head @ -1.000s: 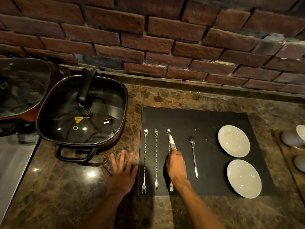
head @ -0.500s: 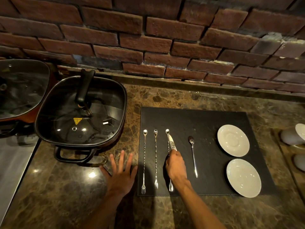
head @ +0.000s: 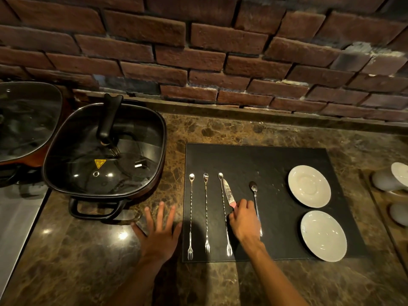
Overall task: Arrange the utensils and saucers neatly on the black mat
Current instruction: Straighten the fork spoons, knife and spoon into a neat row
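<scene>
A black mat lies on the marble counter. Three long twisted bar forks with spoon ends lie side by side on its left part: the first, the second, the third. My right hand grips the pink handle of a small knife, whose blade points away from me, close to the third fork. Just right of that hand lies a teaspoon, partly hidden by it. Two white saucers sit on the mat's right side, the far one and the near one. My left hand rests flat on the counter, left of the mat.
A square black electric pan with a glass lid stands to the left, another lidded pan beyond it. White cups sit on a wooden tray at the right edge. A brick wall runs along the back.
My right hand has shifted slightly right with the knife, away from the third fork's shaft and toward the teaspoon. The left hand has stayed flat on the counter.
</scene>
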